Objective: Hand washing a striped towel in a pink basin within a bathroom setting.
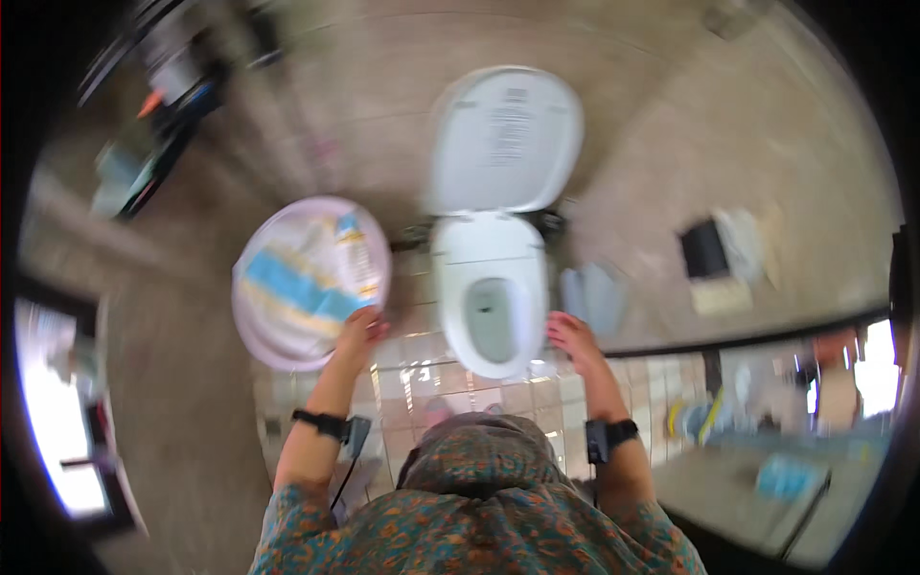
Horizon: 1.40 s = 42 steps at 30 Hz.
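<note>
In front of me stands a white toilet (491, 326) with its seat lid (508, 139) raised against the wall. My right hand (572, 337) is just right of the bowl's front, fingers stretched out and holding nothing. My left hand (362, 331) hovers at the near right rim of a round pale pink basin (251, 326). Its fingers look loosely bent and apart, with nothing seen in them; whether it touches the rim, I cannot tell. Inside the basin lies something white, blue and yellow (297, 285), too blurred to name. Both wrists wear dark straps with small devices.
A pale grey panel-like object (592, 299) is right of the toilet. Farther right, a black and white item (706, 251) is on the wall. A dark edge (747, 343) crosses the right side, with blurred items beyond it. Dark shelving (172, 125) hangs upper left. Tiled floor (422, 374) reflects light.
</note>
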### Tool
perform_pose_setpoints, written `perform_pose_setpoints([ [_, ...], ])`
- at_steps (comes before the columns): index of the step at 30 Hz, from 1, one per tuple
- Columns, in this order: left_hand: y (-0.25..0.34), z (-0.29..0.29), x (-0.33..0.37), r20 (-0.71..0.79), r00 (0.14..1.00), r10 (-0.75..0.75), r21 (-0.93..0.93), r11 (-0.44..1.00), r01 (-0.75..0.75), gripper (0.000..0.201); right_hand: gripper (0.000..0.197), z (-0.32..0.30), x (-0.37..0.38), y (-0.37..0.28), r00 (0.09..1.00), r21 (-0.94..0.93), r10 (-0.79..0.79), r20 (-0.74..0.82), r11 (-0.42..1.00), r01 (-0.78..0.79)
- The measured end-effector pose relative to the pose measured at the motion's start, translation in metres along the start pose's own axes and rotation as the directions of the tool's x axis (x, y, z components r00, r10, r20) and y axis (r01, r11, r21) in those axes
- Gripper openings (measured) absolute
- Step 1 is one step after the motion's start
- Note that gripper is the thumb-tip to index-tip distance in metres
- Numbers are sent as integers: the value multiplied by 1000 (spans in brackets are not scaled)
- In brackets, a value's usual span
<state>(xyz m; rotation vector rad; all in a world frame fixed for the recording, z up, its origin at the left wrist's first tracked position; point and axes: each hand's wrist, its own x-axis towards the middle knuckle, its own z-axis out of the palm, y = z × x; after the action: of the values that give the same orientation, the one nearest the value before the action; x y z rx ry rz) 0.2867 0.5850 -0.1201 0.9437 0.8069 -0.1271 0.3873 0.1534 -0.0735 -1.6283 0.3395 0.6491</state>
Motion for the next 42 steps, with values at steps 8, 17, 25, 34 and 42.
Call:
perform_pose_setpoints([
  [8, -61, 226, -43, 484, 814, -320, 606, 794, -48, 33, 33, -132, -96, 47, 960, 260, -47, -276, 958, 122],
  [17, -230, 490, -149, 620, 480, -621, 780, 552, -294, 35, 35, -338, -200, 109, 855, 346, -11, -519, 912, 222],
  [25, -385, 690, -237, 649, 372, -664, 760, 542, -359, 31, 36, -505, -284, 128, 753, 405, 13, -657, 850, 339],
  [34, -508, 885, -214, 800, 593, -85, 566, 434, -701, 63, 33, -617, -307, 121, 740, 397, -47, -671, 821, 412],
  [42, -501, 1045, -182, 513, 788, 341, 782, 193, -593, 85, 34, -739, -276, 136, 746, 386, -75, -662, 819, 424],
])
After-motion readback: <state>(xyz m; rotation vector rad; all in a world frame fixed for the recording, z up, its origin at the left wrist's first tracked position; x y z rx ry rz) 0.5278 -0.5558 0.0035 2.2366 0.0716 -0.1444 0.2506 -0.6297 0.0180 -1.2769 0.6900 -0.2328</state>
